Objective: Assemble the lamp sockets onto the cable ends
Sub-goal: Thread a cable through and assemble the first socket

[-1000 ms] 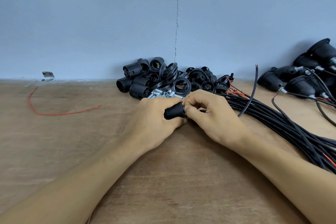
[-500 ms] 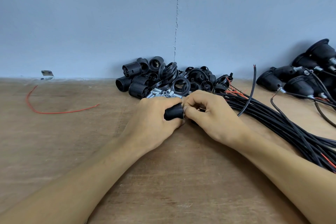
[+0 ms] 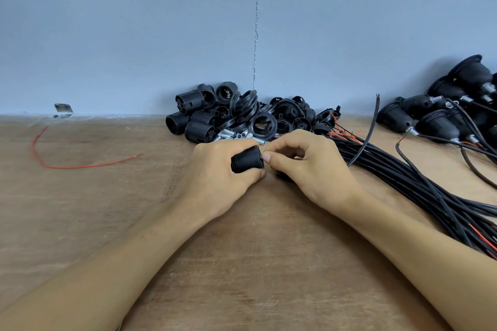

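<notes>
1. From my remote seat I saw the left hand [image 3: 215,169] wrapped around a black threaded socket [image 3: 247,160]. Its fingers were curled tight over the ribbed body, and the socket lay sideways just above the wooden table [image 3: 242,263].
2. The right hand [image 3: 309,166] sat close against it. Its fingers were bent, and the thumb and forefinger pinched the socket's right end. A dark piece showed under that palm, but I could not tell what it was.
3. The socket was at centre, between the two hands and in front of the pile of loose socket parts [image 3: 242,113] stacked against the wall [image 3: 161,35].
4. A few small metal tubes [image 3: 236,135] lay at the near edge of that pile, just beyond the left knuckles.
5. The cable bundle [image 3: 403,183] ran from beside the right hand off to the right edge. One loose cable [image 3: 372,121] arched up out of it, with bare red ends showing near the pile.
6. Several finished sockets with leads [image 3: 435,123] lay far right by the wall.
7. A stray red wire [image 3: 67,166] curved on the table at left, well apart from the hands, and a metal bracket [image 3: 63,108] stood behind it.
</notes>
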### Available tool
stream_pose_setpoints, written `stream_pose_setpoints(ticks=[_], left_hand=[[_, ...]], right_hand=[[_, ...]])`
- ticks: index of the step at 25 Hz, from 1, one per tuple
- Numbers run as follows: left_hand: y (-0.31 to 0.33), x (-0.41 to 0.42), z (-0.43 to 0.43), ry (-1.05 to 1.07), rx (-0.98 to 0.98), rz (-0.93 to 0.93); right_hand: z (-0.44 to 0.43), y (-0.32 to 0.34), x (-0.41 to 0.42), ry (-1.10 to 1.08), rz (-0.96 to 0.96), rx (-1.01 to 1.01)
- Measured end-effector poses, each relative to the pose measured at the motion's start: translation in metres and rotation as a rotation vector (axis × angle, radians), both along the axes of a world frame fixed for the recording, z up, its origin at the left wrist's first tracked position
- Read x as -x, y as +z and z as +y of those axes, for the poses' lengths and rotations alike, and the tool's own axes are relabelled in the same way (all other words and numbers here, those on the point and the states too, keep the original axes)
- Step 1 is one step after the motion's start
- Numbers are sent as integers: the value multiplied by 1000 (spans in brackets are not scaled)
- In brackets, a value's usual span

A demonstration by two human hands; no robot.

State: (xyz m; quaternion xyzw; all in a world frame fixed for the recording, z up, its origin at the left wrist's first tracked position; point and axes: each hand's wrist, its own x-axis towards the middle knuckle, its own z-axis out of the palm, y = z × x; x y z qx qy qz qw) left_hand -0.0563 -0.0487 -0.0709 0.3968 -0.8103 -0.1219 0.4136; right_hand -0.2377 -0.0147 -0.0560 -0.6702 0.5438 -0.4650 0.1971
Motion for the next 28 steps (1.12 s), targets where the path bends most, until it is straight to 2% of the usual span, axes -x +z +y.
stream_pose_setpoints(ticks=[7,11,17,28], left_hand=[[-1,-1,-2,0,-6,-20],[-2,-1,-2,-25,6,2],[0,-2,0,-53,70,-65],[-2,-2,-5,-51,20,-20]], right_hand=[[1,3,1,44,216,118],[2,5,-3,52,216,89],[3,3,-4,76,219,45],[-1,-1,0,16,131,14]])
